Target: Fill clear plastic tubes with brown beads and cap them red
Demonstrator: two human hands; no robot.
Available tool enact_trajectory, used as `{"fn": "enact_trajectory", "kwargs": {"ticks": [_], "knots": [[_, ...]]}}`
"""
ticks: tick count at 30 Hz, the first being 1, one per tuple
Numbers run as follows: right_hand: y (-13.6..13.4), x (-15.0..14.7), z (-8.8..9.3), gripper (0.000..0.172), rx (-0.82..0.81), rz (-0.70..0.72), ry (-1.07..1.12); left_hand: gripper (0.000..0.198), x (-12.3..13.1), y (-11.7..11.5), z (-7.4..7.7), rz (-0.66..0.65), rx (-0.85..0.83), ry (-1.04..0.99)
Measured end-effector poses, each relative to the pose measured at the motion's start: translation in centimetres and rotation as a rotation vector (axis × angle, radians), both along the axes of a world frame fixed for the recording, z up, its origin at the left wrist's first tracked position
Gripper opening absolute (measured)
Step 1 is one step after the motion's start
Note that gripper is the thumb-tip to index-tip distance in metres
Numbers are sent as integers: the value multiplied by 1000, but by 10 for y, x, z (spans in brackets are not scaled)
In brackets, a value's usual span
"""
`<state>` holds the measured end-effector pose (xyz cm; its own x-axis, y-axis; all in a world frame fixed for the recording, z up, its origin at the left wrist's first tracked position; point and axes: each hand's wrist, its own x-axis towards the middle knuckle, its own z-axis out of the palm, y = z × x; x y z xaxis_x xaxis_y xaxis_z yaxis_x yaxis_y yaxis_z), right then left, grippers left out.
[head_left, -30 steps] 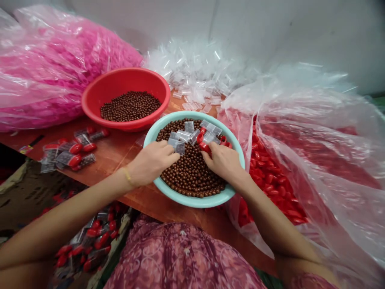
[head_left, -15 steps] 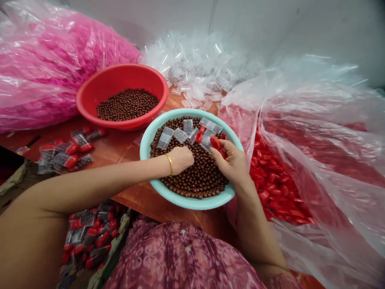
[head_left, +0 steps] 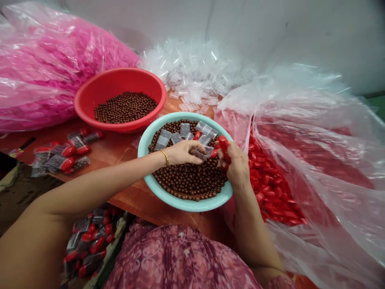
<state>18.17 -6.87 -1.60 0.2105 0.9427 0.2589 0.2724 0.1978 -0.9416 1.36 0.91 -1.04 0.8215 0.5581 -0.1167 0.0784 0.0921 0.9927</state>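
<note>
A teal bowl [head_left: 156,188] full of small brown balls [head_left: 189,180] sits in front of me, with several clear plastic tubes [head_left: 164,139] and red caps lying on the balls. My left hand [head_left: 183,152] reaches over the bowl and pinches a clear tube [head_left: 202,152] just above the balls. Beside it at the bowl's right rim, my right hand [head_left: 236,164] is closed around red caps [head_left: 224,143], one poking up between its fingers.
A red bowl [head_left: 90,96] of brown balls stands behind on the left. Finished red-capped tubes [head_left: 64,154] lie on the table's left and in a box [head_left: 90,241] below. Bags of pink pieces [head_left: 45,68], clear tubes [head_left: 195,68] and red caps [head_left: 276,188] surround the bowls.
My left hand has lifted out of the balls and moved right, now pinching a clear tube. My right hand has shifted slightly right and raised a red cap.
</note>
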Motion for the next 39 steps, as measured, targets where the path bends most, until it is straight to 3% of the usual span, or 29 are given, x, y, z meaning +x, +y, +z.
{"fn": "enact_trajectory", "kwargs": {"ticks": [3, 6, 12, 15, 21, 26, 30, 34, 37, 39], "knots": [[-3, -1, 3, 36, -3, -26, 111, 27, -4, -7, 5, 1, -15, -40], [-5, -3, 7, 29, -24, -29, 65, 28, -3, -10, 6, -32, 29, -69], [-10, -8, 8, 32, 145, 8, -389, 28, 0, -11, 4, 5, 154, -115], [-12, -8, 7, 37, 211, 17, -577, 24, -1, -14, 5, 21, 219, -42], [-19, -16, 5, 41, 276, 52, -739, 16, 1, -22, 12, 148, 533, 199], [-22, -18, 8, 47, 301, 73, -938, 10, -2, -22, 16, 146, 677, 367], [-15, -9, 16, 48, 250, 94, -826, 14, -1, -22, 19, 54, 823, 436], [1, -13, 19, 58, 51, 39, -479, 25, 4, -26, 22, -70, 988, 523], [11, -25, 14, 64, -59, 148, -275, 32, 5, -33, 23, -153, 1083, 573], [14, -31, 10, 65, -86, 240, -263, 32, 5, -37, 22, -199, 1120, 611]]}}
